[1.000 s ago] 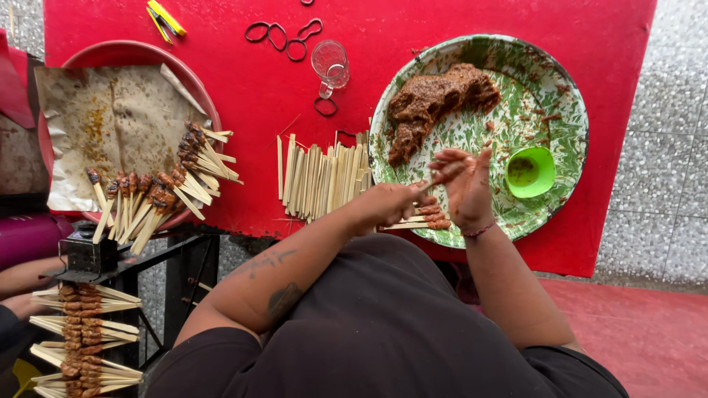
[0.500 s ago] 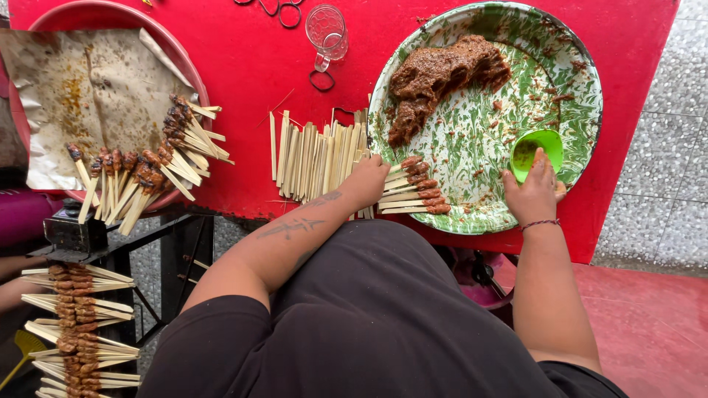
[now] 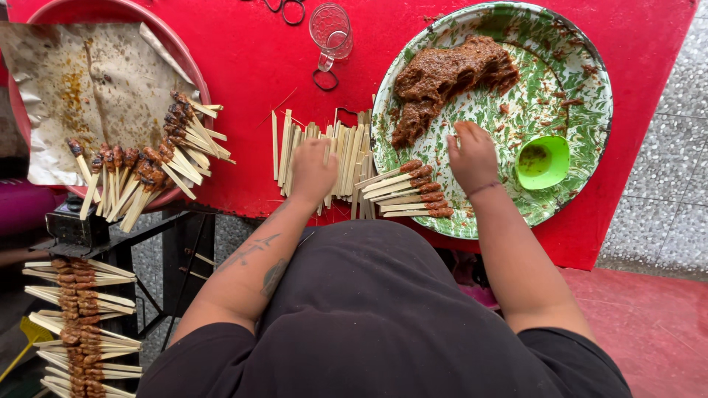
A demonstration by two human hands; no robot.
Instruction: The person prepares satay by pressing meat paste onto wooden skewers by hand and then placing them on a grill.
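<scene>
- Resting on the pile of bare bamboo skewers (image 3: pixel 324 158), the left hand (image 3: pixel 313 171) lies palm down at the front of the red counter (image 3: pixel 243 66); its fingers curl over the sticks, but whether they grip one cannot be told.
- The right hand (image 3: pixel 472 156) lies on the green-patterned round tray (image 3: pixel 582 88), fingers bent and close together, their tips near the lump of brown minced meat (image 3: pixel 446 77); whether they pinch any meat cannot be told.
- The meat lump sits in the upper left part of the tray, apart from the tray's rim.
- Between the two hands, on the near left edge of the tray, lie finished skewers (image 3: pixel 409 193), side by side, meat ends pointing right.
- A small green bowl (image 3: pixel 542 161) stands on the tray just right of the right hand, with a brown smear inside.
- On the left, a red basin (image 3: pixel 193 70) lined with stained paper (image 3: pixel 81 88) holds more meat-tipped skewers (image 3: pixel 144 173) fanned over its near rim.
- Lower left, below the counter, rows of loaded skewers (image 3: pixel 77 324) lie stacked.
- A clear glass mug (image 3: pixel 330 29) stands on the counter above the stick pile, with rubber bands (image 3: pixel 324 79) beside it.
</scene>
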